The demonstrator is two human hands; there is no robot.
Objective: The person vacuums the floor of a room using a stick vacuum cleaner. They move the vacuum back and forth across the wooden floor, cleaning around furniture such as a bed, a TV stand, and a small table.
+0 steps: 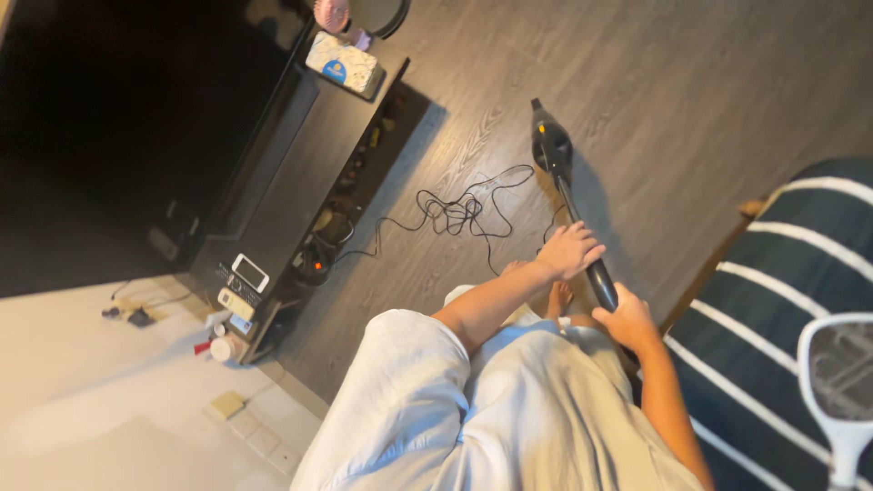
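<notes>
While a person in pale clothes stands over a dark wood-grain floor (691, 100), both hands are clamped on a slim black handheld vacuum (569, 195). The right hand (629, 320) wraps the lower end of the handle, close to the body; the left hand (571, 250) closes over the shaft just above it. From that double grip the long axis runs up and away, slightly to the person's left, ending in a bulbous black head with a small orange light, held above the boards. A tangled black cord (459, 214) lies on the floor to the left of the grip. Farther left stands a dark low cabinet (300, 164); to the right, a striped blue-and-white cover (800, 264) and a white racket-shaped swatter (841, 377).
</notes>
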